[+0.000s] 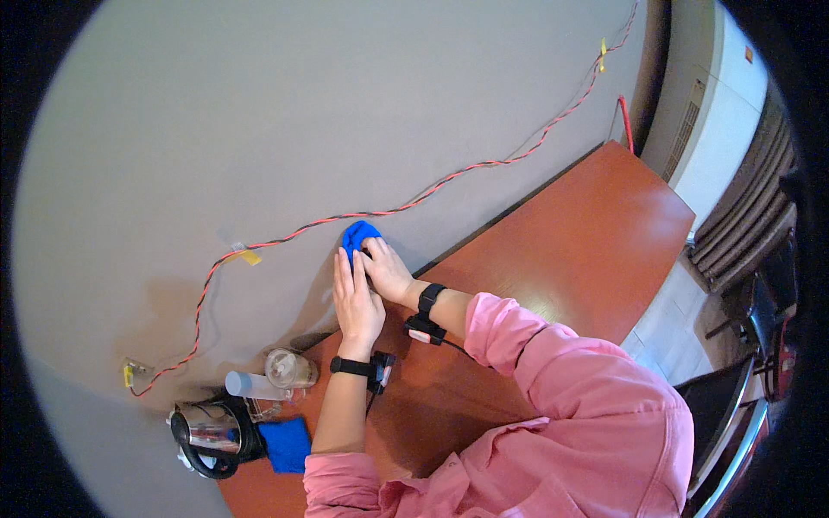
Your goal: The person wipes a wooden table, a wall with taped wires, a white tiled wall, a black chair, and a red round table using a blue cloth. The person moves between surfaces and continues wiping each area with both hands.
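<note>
Both of my hands meet against the grey wall, just above the table's back edge. A blue cloth is bunched between the wall and my right hand, whose fingers press into it. My left hand lies beside the right, palm toward the wall, with its fingertips at the lower edge of the cloth; whether it grips any of the cloth is hidden. A twisted red and black wire runs along the wall just above the cloth. Both wrists wear black straps with small devices.
At the lower left of the reddish-brown table stand an electric kettle, a bottle with a blue cap and a clear lidded container. A folded blue cloth lies near them. Chairs stand at the right.
</note>
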Motion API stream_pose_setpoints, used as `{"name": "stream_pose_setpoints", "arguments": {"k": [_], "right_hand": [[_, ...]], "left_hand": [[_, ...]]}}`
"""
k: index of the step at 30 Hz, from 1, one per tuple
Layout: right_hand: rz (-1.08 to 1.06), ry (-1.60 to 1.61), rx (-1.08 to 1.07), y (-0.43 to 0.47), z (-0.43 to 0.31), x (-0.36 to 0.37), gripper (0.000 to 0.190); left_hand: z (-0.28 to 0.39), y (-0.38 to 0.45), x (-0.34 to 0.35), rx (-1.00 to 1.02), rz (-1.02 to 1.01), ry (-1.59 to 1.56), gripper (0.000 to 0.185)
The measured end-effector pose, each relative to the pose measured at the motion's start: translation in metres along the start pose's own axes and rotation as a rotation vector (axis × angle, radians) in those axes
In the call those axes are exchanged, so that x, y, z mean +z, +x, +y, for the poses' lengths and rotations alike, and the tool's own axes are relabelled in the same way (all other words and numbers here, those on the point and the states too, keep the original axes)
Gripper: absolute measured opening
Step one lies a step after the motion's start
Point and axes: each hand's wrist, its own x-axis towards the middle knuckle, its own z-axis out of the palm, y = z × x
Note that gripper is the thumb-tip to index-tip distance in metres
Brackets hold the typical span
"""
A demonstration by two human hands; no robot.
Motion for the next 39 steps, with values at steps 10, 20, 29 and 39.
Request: {"name": "stream_pose_setpoints", "arguments": {"k": [10,20,29,39], "right_hand": [[0.003,-0.070,0.163,-0.048,0.175,-0.133,0.019],[0.201,0.312,0.181,-0.049,0.183,-0.205,0.039],[0.058,0.314,-0.119,0.032,0.103,-0.158,0.029],[0.344,-0.087,0.058,0.035,0.191,-0.231,0.038]], "left_hand": [[0.141,0.084,0.137,0.118,-0.122,-0.012,0.077],[0.216,0.103,0.130,0.147,0.022,0.097,0.068],[0.164,0.086,0.060,-0.111,0.174,0.287,0.075],[0.198,0.145,0.096,0.211,0.155,0.024,0.068]]}}
